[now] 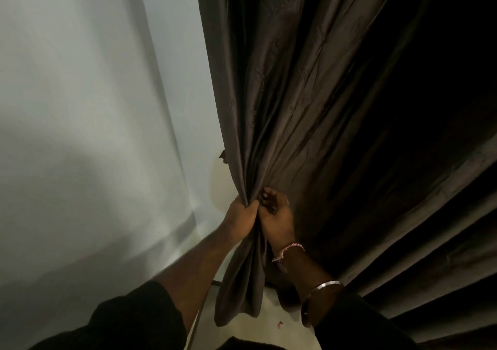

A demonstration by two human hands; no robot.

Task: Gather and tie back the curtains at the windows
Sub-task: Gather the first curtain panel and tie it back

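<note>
A dark brown curtain (pixel 290 94) hangs down the middle and right of the head view, its folds drawn in to one bunched point low in the frame. My left hand (pixel 239 218) is clenched around the gathered fabric from the left. My right hand (pixel 277 215) presses against the same bunch from the right, fingers curled into the folds. Below my hands the loose tail of the curtain (pixel 242 290) hangs toward the floor. A pink thread band and a metal bangle sit on my right wrist. No tie-back is visible.
A pale wall (pixel 80 107) fills the left half and meets the curtain's edge. A light floor (pixel 279 322) shows at the bottom, with a small pink scrap (pixel 280 324) on it. More dark curtain folds (pixel 430 255) spread to the right.
</note>
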